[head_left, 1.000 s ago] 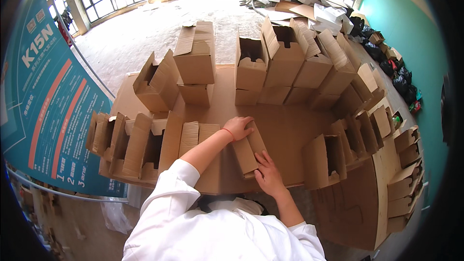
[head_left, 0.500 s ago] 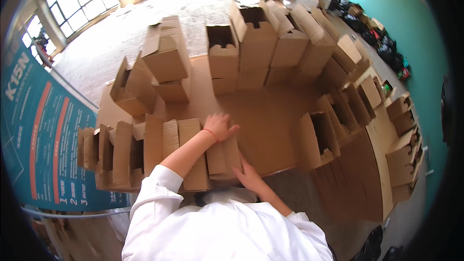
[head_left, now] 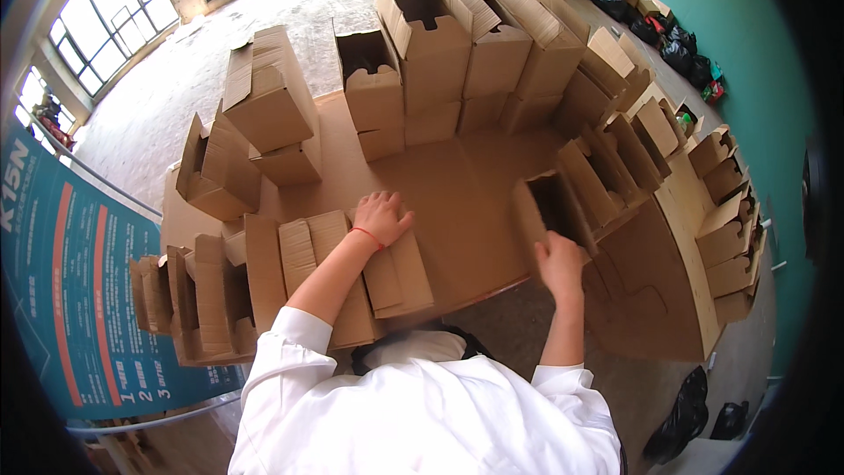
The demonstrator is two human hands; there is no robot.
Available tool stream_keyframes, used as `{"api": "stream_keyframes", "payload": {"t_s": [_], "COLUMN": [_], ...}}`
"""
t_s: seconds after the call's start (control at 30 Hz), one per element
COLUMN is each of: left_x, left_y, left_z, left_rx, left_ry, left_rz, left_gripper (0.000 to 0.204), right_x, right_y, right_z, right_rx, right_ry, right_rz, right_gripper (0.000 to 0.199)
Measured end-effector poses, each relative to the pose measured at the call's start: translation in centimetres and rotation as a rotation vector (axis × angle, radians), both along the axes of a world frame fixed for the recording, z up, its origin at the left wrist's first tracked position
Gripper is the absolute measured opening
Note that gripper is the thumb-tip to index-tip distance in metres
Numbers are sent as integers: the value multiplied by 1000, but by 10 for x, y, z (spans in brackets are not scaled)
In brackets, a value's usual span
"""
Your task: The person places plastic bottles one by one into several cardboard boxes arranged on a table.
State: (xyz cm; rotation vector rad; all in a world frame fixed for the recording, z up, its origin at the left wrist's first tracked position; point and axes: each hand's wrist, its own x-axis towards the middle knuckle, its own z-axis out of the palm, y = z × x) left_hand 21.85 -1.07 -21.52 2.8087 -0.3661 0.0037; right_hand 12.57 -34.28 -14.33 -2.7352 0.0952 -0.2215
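Observation:
My left hand [head_left: 381, 217], with a red string round its wrist, lies with fingers extended over the far end of a closed cardboard box [head_left: 403, 277] at the table's near edge. To the right, my right hand [head_left: 560, 261] is closed on the near rim of an upright cardboard box [head_left: 527, 218] with an open top. Its fingertips are partly hidden by the box wall. Beside my left forearm lies another closed box [head_left: 299, 255]. Several open boxes [head_left: 224, 290] stand farther left along the same edge.
Open cardboard boxes [head_left: 431, 57] stand stacked along the table's far side. More boxes [head_left: 607, 167] line the right, by a wooden board [head_left: 686, 255]. A blue-green banner [head_left: 66, 281] stands at left. Black bags [head_left: 681, 413] lie on the floor at lower right.
My right hand has left the side of the closed box and moved right to the open box's rim. My left hand stays on the closed box. The view has shifted slightly.

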Motion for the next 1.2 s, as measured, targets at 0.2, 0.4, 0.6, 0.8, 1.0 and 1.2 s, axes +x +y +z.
{"api": "stream_keyframes", "payload": {"t_s": [0.2,0.4,0.6,0.8,1.0,1.2], "left_x": [-2,5,20,16,16,18], "left_y": [2,-14,-24,-35,-27,-9], "left_z": [-1,43,38,1,1,-9], "left_rx": [-258,-343,-339,-721,-1153,-720], "left_ry": [-85,249,262,-13,-54,59], "left_rz": [-94,42,211,299,226,-174], "left_gripper": [59,53,51,33,8,33], "right_x": [-9,-11,-33,-77,-102,-83], "right_y": [107,146,124,124,105,72], "right_z": [2,-16,2,4,-22,-50], "right_rx": [60,13,-1,55,-80,-27], "right_ry": [116,80,38,-250,-253,-273], "right_rz": [259,378,360,359,345,376], "right_gripper": [18,21,30,20,32,35]}}
